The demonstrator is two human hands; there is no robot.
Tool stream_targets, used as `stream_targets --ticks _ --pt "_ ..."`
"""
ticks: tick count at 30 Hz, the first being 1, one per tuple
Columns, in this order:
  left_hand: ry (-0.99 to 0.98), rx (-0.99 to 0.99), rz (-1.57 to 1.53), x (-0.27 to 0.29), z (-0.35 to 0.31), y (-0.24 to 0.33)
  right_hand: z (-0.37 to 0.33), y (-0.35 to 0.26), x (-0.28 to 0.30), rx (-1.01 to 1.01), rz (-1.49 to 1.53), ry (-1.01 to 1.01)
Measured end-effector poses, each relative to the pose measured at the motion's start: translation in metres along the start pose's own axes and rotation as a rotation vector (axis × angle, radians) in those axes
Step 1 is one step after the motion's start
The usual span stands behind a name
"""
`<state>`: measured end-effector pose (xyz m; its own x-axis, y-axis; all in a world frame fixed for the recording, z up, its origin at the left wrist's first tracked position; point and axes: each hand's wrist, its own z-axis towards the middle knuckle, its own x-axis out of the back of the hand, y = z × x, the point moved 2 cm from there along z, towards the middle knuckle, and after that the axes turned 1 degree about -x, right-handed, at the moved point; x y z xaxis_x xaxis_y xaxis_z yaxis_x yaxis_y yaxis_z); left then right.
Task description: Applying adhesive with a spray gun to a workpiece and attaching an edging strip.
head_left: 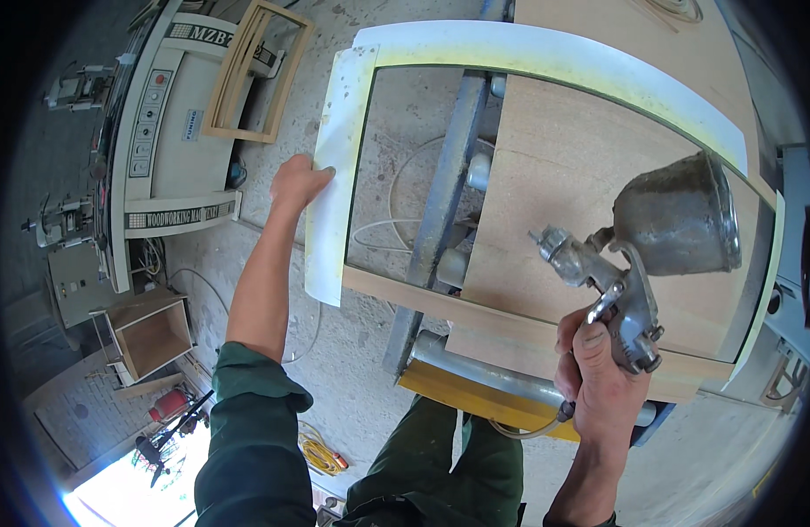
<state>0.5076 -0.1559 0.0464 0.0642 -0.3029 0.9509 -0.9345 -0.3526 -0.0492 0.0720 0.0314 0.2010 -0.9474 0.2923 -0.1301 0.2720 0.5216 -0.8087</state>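
Observation:
My left hand (297, 186) grips the left side of a large rectangular frame (328, 233), thumb on top and fingers out of sight beneath. White paint with a yellowish tint covers the frame's left and far sides; its near rail looks bare and wood-coloured. In my right hand (607, 378) is a metal spray gun (631, 312), fingers wrapped round its handle. Its worn metal cup (677, 215) tilts to the right, and the nozzle points left, above the frame's opening. A hose runs from the handle's lower end.
A brown board (545, 202) and a blue-grey metal beam (453, 176) lie under the frame. Close to my legs is a yellow bar (475, 400) below a metal roller (484, 364). Woodworking machinery (190, 114) stands left, a small wooden frame (220, 97) leaning there. Hoses cross the floor.

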Motion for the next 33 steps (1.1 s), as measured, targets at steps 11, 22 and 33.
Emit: stream_targets --ticks 11,22,33 --pt "0.025 -0.004 -0.004 -0.004 0.007 -0.007 -0.044 0.027 0.017 -0.124 -0.057 -0.096" --pt "-0.204 0.1 0.019 0.005 0.007 0.003 -0.073 0.041 0.031 -0.364 -0.07 -0.22" --pt "-0.202 0.098 0.007 0.004 0.006 0.005 -0.052 0.025 0.042 -0.417 -0.107 -0.244"
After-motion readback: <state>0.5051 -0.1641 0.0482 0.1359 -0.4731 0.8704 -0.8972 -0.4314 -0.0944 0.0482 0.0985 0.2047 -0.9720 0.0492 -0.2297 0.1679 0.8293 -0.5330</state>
